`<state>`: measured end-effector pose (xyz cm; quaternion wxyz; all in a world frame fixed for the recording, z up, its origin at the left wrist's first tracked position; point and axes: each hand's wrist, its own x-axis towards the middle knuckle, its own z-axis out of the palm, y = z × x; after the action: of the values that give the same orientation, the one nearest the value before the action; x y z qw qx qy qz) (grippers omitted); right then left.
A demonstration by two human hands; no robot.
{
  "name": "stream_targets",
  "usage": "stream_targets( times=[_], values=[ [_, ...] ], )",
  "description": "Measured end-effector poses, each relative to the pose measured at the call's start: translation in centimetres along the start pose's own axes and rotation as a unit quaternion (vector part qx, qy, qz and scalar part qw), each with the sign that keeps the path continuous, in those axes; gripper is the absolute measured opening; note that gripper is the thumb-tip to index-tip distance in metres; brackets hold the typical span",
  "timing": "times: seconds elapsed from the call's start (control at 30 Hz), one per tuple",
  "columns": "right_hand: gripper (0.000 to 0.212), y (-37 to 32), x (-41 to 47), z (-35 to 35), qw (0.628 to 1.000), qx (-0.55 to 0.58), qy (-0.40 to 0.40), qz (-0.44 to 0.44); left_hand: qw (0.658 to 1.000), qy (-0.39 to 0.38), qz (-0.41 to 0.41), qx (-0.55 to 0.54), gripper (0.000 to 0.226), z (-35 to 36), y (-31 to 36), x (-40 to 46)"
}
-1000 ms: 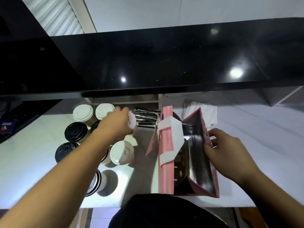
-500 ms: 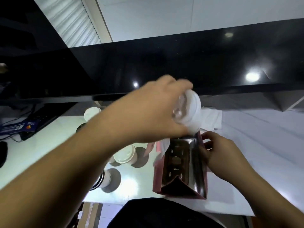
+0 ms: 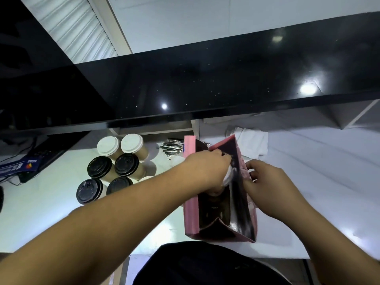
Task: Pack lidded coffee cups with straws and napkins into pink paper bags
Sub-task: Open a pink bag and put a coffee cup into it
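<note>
Reaching into the mouth of the pink paper bag (image 3: 190,202), the left hand (image 3: 207,169) has its fingers curled round a white-lidded cup (image 3: 227,176). Only a sliver of that lid shows under the knuckles, at the bag's upper opening; the cup body is hidden.

Right hand (image 3: 265,182) is at the bag's right wall; thumb and fingers pinch the pink top edge and hold that side outward. Bag stands upright on the white counter (image 3: 41,212), mouth open, dark glossy lining visible down to the folded bottom.

Left of the bag, on the counter: a cluster of lidded cups. Two white-lidded cups (image 3: 120,145) at the back, side by side and touching. Four black-lidded cups (image 3: 112,175) in front of them in two rows, tightly grouped. One more white lid is partly hidden behind the left forearm.

Straws (image 3: 171,148) in a loose pile, dark with shiny wrapping, just behind the bag's left edge. Napkins (image 3: 251,142), white, stacked behind the bag to its right, near but apart from it.

Black overhead shelf (image 3: 205,83) spans the view above the counter.
</note>
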<state>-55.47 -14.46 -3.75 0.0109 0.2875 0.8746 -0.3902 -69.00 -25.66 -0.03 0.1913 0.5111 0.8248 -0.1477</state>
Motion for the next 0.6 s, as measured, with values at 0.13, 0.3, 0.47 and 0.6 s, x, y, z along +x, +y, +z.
stream_targets(
  times=[0.13, 0.3, 0.47, 0.6],
  values=[
    [0.011, 0.3, -0.1, 0.0, 1.000, -0.003, 0.006, -0.005, 0.999, 0.017, -0.012, -0.034, 0.063, 2.4, -0.4, 1.7],
    [0.012, 0.3, -0.2, 0.1, 1.000, -0.008, 0.015, -0.004, 0.999, 0.010, -0.016, -0.040, 0.074, 4.6, -0.9, 3.1],
    [0.013, 0.0, -0.3, 0.2, 1.000, -0.012, 0.023, -0.004, 0.998, -0.014, -0.017, -0.051, 0.071, 6.4, -1.3, 4.3],
    [0.017, -0.2, -0.4, 0.7, 0.999, -0.022, 0.030, -0.002, 0.995, -0.049, -0.034, -0.083, 0.078, 7.6, -1.2, 5.2]
  ],
)
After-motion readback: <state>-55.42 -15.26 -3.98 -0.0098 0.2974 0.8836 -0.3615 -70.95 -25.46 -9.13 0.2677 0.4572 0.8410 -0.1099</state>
